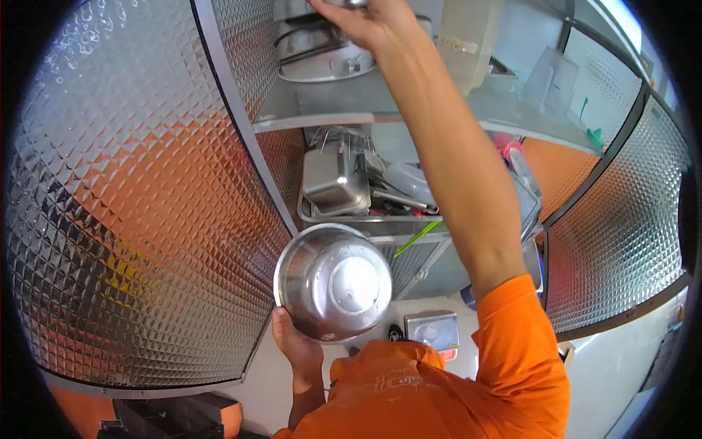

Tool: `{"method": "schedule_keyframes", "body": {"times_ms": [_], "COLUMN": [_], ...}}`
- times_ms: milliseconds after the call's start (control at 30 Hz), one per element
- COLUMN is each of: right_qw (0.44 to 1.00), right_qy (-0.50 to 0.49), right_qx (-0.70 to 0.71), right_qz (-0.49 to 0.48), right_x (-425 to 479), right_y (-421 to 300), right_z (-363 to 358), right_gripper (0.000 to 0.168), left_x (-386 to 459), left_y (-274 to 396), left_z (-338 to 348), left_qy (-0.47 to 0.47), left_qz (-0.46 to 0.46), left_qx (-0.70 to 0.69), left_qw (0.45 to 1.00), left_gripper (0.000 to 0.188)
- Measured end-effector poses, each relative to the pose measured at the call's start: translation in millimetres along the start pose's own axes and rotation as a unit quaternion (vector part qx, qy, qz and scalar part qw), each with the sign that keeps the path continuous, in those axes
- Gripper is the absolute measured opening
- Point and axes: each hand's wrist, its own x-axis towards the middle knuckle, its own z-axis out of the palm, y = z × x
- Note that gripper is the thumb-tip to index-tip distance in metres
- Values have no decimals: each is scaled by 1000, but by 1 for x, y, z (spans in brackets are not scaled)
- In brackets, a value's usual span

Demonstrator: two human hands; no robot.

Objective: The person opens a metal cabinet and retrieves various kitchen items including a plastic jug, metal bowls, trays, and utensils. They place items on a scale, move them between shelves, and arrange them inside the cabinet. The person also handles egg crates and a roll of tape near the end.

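Note:
My left hand (pixel 299 343) grips the rim of a shiny stainless steel mixing bowl (pixel 323 285) at its lower left. The bowl is tilted, its round base (pixel 355 285) towards me, with water drops on the metal. My right arm stretches up past the glass shelf (pixel 329 101). At the top edge of the view, my right hand (pixel 373 24) is at a stack of round metal baking pans (pixel 323 52), partly cut off. Whether its fingers are closed on a pan cannot be made out.
Below the shelf, a metal tray (pixel 329 218) holds a rectangular steel container (pixel 335 181), wire whisks (pixel 343 140) and utensils. A green stick (pixel 417 240) juts out. Textured glass doors (pixel 142 219) stand at both sides. A flat metal-topped box (pixel 433 329) lies on the floor.

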Motion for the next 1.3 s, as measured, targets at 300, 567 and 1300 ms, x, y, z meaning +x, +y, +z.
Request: {"method": "schedule_keyframes", "body": {"times_ms": [300, 567, 1300], "right_qw": [994, 861, 811], "right_qy": [-15, 93, 503], "right_qx": [-90, -486, -149], "right_qz": [-53, 117, -258], "right_x": [-89, -321, -486], "right_y": [-4, 31, -104], "right_z": [11, -86, -125], "right_gripper": [41, 76, 54], "left_x": [11, 26, 27], "left_y": [1, -19, -53], "left_z": [-5, 40, 403], "left_qy": [19, -49, -387], "left_qz": [-26, -142, 649], "left_qx": [17, -13, 319], "left_qw": [999, 989, 572], "left_gripper": [33, 33, 37]}}
